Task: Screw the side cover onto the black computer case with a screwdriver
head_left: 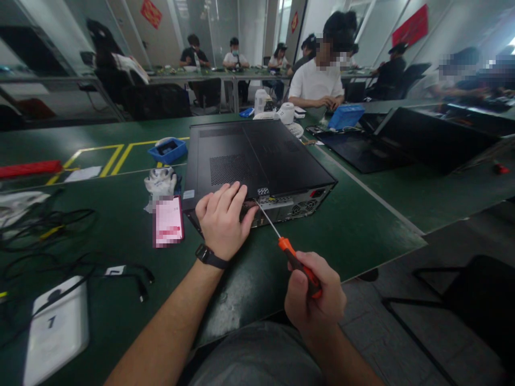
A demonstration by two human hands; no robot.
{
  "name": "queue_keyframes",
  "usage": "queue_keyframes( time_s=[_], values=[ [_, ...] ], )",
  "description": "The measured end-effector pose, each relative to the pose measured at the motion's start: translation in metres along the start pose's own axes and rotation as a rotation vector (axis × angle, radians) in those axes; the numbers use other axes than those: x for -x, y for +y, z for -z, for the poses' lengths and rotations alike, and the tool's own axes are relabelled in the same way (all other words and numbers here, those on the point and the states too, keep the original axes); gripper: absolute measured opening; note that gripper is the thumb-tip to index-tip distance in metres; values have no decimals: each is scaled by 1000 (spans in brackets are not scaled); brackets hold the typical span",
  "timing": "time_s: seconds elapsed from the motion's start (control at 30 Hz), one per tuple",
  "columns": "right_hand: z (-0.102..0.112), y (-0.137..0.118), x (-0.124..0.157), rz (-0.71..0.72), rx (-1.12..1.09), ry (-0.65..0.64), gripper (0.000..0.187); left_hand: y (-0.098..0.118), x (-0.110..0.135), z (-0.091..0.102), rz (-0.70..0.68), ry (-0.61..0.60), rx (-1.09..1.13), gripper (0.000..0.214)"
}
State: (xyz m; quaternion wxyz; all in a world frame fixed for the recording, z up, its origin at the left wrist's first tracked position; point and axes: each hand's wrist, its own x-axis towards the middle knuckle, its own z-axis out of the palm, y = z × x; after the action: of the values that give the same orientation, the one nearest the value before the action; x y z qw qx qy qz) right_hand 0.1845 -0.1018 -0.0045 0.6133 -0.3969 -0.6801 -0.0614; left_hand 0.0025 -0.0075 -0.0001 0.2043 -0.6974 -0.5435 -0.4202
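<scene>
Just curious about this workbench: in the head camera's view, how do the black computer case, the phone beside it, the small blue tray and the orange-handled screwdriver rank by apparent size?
1. Black computer case, clearly largest.
2. Orange-handled screwdriver, longest of the rest but thin.
3. Phone and small blue tray look alike; the tray lies farther away, so I won't rank them.

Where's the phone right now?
In the head view, the phone lies flat on the green table, just left of the left hand and the computer case, below the crumpled gloves.
</scene>
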Motion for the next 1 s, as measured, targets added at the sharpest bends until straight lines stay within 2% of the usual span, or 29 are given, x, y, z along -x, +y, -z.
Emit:
queue_keyframes(
  time_s=[0.2, 0.33, 0.43, 0.8, 1.0],
  values=[
    [0, -1, -5, 55, -54, -49, 37, 2, -1, 2, 4, 2, 6, 44],
    [0, 0, -4, 53, -10, -21, 41, 2, -1, 2, 3, -2, 2, 44],
    [0, 1, -2, 41, 9, -2, 37, 1, -1, 2, 2, -2, 2, 45],
    [0, -2, -5, 46, -31, -30, 45, 1, -1, 1, -1, -1, -13, 44],
    [0, -1, -1, 18, -25, -27, 37, 0, -1, 2, -9, 7, -15, 46]
  ],
)
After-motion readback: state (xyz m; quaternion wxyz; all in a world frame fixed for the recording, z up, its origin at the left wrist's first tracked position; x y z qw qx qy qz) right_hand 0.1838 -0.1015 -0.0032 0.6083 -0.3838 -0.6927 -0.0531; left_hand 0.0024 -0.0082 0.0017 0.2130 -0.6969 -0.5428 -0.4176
